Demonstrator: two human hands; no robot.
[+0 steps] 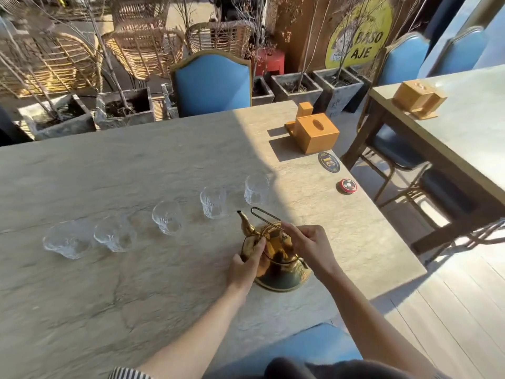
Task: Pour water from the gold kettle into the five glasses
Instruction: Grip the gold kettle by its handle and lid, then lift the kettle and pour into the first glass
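Note:
A gold kettle (278, 272) stands on the stone table (136, 296), spout pointing up and left, its wire handle folded toward the far side. My left hand (247, 265) presses against the kettle's left flank, fingers closed on its body. My right hand (306, 243) pinches the wire handle near the lid. Several clear ribbed glasses stand in a curved row left of and beyond the kettle: the farthest right glass (256, 190), then one (213, 201), a middle one (167, 218), another (115, 233) and the leftmost (67, 239). They look empty.
A wooden tissue box (317, 136) with a small wooden holder stands at the table's far right, near a round coaster (329, 162) and a red call button (347, 186). Blue chairs (211, 82), planters and a second table (464, 127) surround it. The table's right edge is close to the kettle.

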